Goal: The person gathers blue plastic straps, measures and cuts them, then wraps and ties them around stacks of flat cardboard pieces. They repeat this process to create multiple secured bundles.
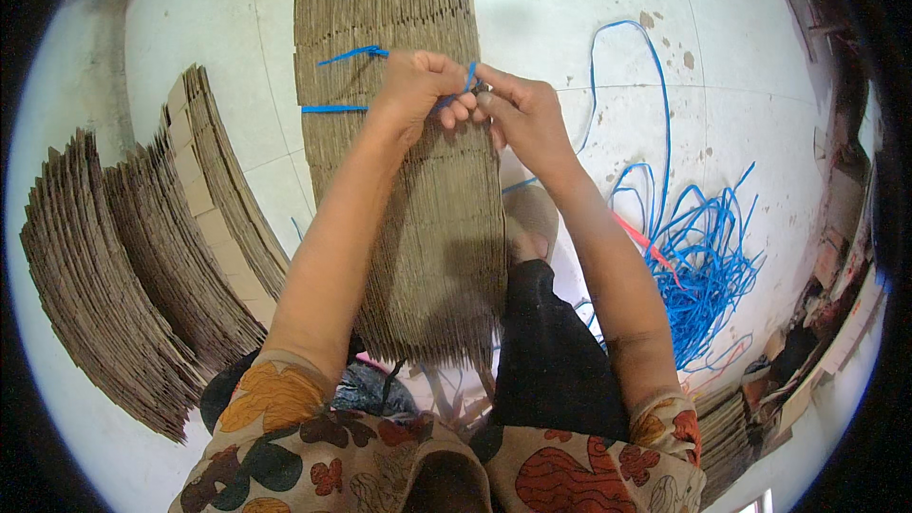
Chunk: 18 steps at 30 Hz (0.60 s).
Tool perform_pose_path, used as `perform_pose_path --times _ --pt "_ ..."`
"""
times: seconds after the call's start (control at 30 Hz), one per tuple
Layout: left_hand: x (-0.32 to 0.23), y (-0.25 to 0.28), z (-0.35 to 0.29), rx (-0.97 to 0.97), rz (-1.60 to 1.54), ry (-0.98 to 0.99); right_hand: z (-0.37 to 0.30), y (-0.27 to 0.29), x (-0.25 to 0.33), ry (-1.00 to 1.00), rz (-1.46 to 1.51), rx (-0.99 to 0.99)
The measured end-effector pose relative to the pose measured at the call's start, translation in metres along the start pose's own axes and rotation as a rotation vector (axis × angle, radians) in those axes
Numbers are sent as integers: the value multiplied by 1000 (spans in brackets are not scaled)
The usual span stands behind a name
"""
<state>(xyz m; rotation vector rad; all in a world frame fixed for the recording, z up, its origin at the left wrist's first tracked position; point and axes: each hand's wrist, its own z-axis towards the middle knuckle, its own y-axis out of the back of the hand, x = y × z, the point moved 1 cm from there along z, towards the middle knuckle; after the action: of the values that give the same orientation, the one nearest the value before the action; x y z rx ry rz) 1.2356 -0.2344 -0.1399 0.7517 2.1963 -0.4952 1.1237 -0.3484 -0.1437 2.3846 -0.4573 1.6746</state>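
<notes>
Grasps blue strap in curled fingers of left hand, upper centre of frame; sets thumb and forefinger of right hand close against it, closure of this pinch impossible to tell. Note one long cardboard bundle beneath, running from top edge to lower centre, with strap lying across its upper half. See pale floor bordering both long sides. Count three brown stacks at left, one tangled blue heap at right, one further stack at lower right.
</notes>
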Motion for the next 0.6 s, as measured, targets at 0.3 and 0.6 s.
perform_pose_path --times 0.3,0.6 --pt "-3 13 1 29 342 -268 20 13 -30 79 21 3" --pt "-3 62 -28 -149 928 -604 28 15 -67 -302 802 -12"
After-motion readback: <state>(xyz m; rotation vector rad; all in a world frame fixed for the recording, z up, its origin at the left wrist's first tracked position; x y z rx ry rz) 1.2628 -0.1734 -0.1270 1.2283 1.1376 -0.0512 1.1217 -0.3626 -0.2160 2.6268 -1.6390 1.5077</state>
